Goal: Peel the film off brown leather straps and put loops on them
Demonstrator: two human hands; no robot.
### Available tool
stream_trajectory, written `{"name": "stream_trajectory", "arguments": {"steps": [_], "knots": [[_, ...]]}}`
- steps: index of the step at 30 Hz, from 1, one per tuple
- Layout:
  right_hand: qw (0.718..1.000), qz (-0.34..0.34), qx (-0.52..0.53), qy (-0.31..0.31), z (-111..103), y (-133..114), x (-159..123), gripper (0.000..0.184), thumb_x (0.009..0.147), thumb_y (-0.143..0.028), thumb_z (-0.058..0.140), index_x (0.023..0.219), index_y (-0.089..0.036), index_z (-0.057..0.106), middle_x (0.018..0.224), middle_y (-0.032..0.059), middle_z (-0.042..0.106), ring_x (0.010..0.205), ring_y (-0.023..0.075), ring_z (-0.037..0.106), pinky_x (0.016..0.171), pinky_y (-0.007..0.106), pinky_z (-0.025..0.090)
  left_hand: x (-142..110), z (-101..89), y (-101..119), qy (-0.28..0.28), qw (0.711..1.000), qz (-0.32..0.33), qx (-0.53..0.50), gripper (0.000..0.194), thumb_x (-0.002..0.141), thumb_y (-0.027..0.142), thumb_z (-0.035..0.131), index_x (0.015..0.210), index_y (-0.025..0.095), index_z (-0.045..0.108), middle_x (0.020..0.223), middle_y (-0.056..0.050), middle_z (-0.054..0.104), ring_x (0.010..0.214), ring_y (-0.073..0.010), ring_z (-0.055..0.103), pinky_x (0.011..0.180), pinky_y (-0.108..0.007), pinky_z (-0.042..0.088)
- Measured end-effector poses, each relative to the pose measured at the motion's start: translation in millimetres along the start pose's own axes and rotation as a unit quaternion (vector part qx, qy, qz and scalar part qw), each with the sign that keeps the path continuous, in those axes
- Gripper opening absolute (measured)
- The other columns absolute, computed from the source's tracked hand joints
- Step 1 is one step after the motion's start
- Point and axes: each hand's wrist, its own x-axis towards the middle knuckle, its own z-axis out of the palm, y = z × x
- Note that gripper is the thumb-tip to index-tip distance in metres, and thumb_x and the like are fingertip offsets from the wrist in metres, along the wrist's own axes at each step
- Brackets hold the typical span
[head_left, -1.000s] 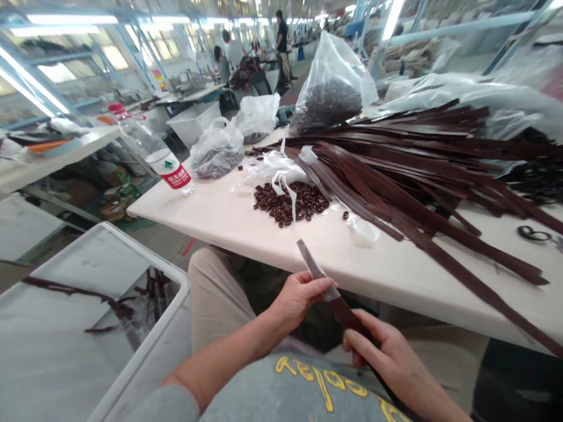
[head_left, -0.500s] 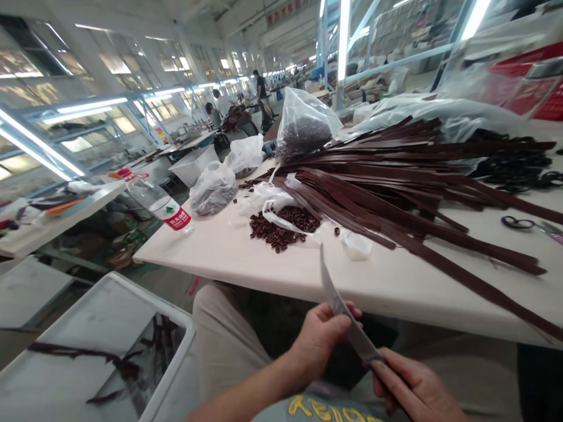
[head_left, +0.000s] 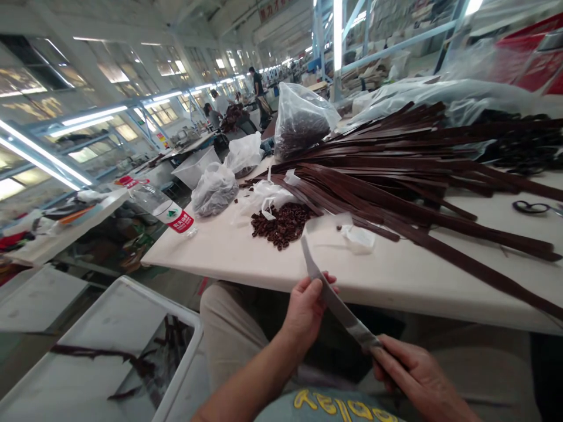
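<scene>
Pinching with left fingers (head_left: pixel 315 285) partway up and right fingers (head_left: pixel 393 361) lower down on the grey-faced strip (head_left: pixel 342 309), slightly bowed, at the near edge of the bench (head_left: pixel 237 262). Best to match tension between both grips, guarding against twist or crease along the length. Advisable to steer the upper end clear of the brown rings (head_left: pixel 281 227) heaped beyond.

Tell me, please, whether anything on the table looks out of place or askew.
One small brown piece lies apart from the pile of brown loops, near a crumpled white scrap, so it looks strayed. The plastic bottle appears to lean, though this may be only lens distortion. Nothing else clearly stands out.
</scene>
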Motion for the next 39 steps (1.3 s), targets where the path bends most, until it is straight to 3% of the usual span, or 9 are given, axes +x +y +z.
{"name": "stream_trajectory", "arguments": {"steps": [3, 8, 12, 14, 17, 23, 28, 35, 39], "knots": [[1.000, 0.018, 0.013, -0.010, -6, 3, -13, 0.046, 0.095, -0.058, 0.043, 0.080, -0.021, 0.065, 0.063, 0.0011, 0.062, 0.056, 0.0164, 0.058, 0.055, 0.026, 0.047, 11, -2.4, 10, 0.015, 1.000, 0.000, -0.006, 0.035, 0.056, 0.037, 0.092, 0.078, 0.012, 0.077, 0.076, -0.007, 0.075, 0.067, -0.0126, 0.064, 0.067, -0.023, 0.051], [0.999, -0.032, 0.035, 0.018, -15, -20, -10, 0.036, 0.093, -0.052, 0.050, 0.107, -0.022, 0.064, 0.100, 0.0073, 0.071, 0.095, 0.0245, 0.067, 0.085, 0.032, 0.054, 8, -3.3, 6, 0.014, 0.999, 0.019, 0.031, 0.035, 0.058, 0.037, 0.091, 0.079, 0.013, 0.078, 0.075, -0.006, 0.074, 0.068, -0.0129, 0.064, 0.068, -0.023, 0.051], [0.999, -0.018, -0.001, 0.032, -1, -31, 13, 0.038, 0.092, -0.052, 0.050, 0.074, -0.022, 0.062, 0.061, 0.0005, 0.061, 0.057, 0.0175, 0.060, 0.056, 0.027, 0.051, -7, -4.7, -12, -0.017, 0.994, 0.021, 0.104, 0.027, 0.067, 0.035, 0.085, 0.081, 0.013, 0.079, 0.078, -0.006, 0.075, 0.070, -0.0128, 0.063, 0.070, -0.023, 0.049], [0.998, -0.025, 0.013, 0.056, 6, -33, 22, 0.037, 0.093, -0.052, 0.047, 0.077, -0.021, 0.062, 0.057, -0.0016, 0.058, 0.049, 0.0150, 0.055, 0.048, 0.025, 0.046, -15, -6.0, -19, -0.047, 0.990, 0.007, 0.136, 0.026, 0.069, 0.033, 0.083, 0.086, 0.013, 0.079, 0.076, -0.005, 0.074, 0.064, -0.0132, 0.062, 0.066, -0.025, 0.050], [0.996, -0.056, 0.017, 0.063, 11, -34, 26, 0.033, 0.093, -0.049, 0.048, 0.084, -0.021, 0.064, 0.061, -0.0020, 0.059, 0.050, 0.0141, 0.056, 0.049, 0.024, 0.046, -18, -6.6, -14, -0.083, 0.986, -0.008, 0.147, 0.031, 0.069, 0.033, 0.083, 0.093, 0.014, 0.079, 0.077, -0.006, 0.074, 0.059, -0.0135, 0.061, 0.061, -0.026, 0.050], [0.997, -0.056, -0.029, 0.036, 11, -27, 19, 0.037, 0.096, -0.047, 0.047, 0.072, -0.021, 0.060, 0.058, -0.0027, 0.059, 0.052, 0.0127, 0.056, 0.051, 0.023, 0.043, 1, -5.3, 20, 0.025, 0.995, 0.085, 0.053, 0.029, 0.067, 0.040, 0.083, 0.084, 0.016, 0.079, 0.097, -0.009, 0.076, 0.077, -0.0158, 0.068, 0.070, -0.023, 0.050], [0.993, -0.086, -0.053, 0.054, 13, -23, 21, 0.033, 0.096, -0.041, 0.045, 0.076, -0.021, 0.062, 0.061, -0.0014, 0.060, 0.053, 0.0138, 0.056, 0.053, 0.025, 0.044, -15, -11.4, -1, -0.015, 0.993, -0.009, 0.121, 0.028, 0.072, 0.037, 0.079, 0.083, 0.012, 0.079, 0.079, -0.008, 0.075, 0.065, -0.0142, 0.064, 0.063, -0.024, 0.048], [0.995, -0.078, -0.058, -0.037, 4, -36, 19, 0.026, 0.094, -0.042, 0.053, 0.105, -0.021, 0.062, 0.089, 0.0028, 0.070, 0.077, 0.0191, 0.065, 0.069, 0.028, 0.051, -5, -10.2, 12, 0.049, 0.990, 0.104, 0.086, 0.028, 0.067, 0.039, 0.082, 0.081, 0.015, 0.079, 0.088, -0.008, 0.076, 0.079, -0.0168, 0.066, 0.079, -0.027, 0.049], [0.998, -0.060, -0.034, 0.013, 12, -44, 28, 0.036, 0.098, -0.046, 0.042, 0.081, -0.021, 0.061, 0.063, -0.0014, 0.062, 0.051, 0.0135, 0.057, 0.051, 0.025, 0.044, -5, -5.9, 9, 0.033, 0.991, 0.094, 0.090, 0.025, 0.069, 0.037, 0.081, 0.082, 0.015, 0.079, 0.090, -0.008, 0.076, 0.078, -0.0162, 0.066, 0.078, -0.027, 0.049]]}}
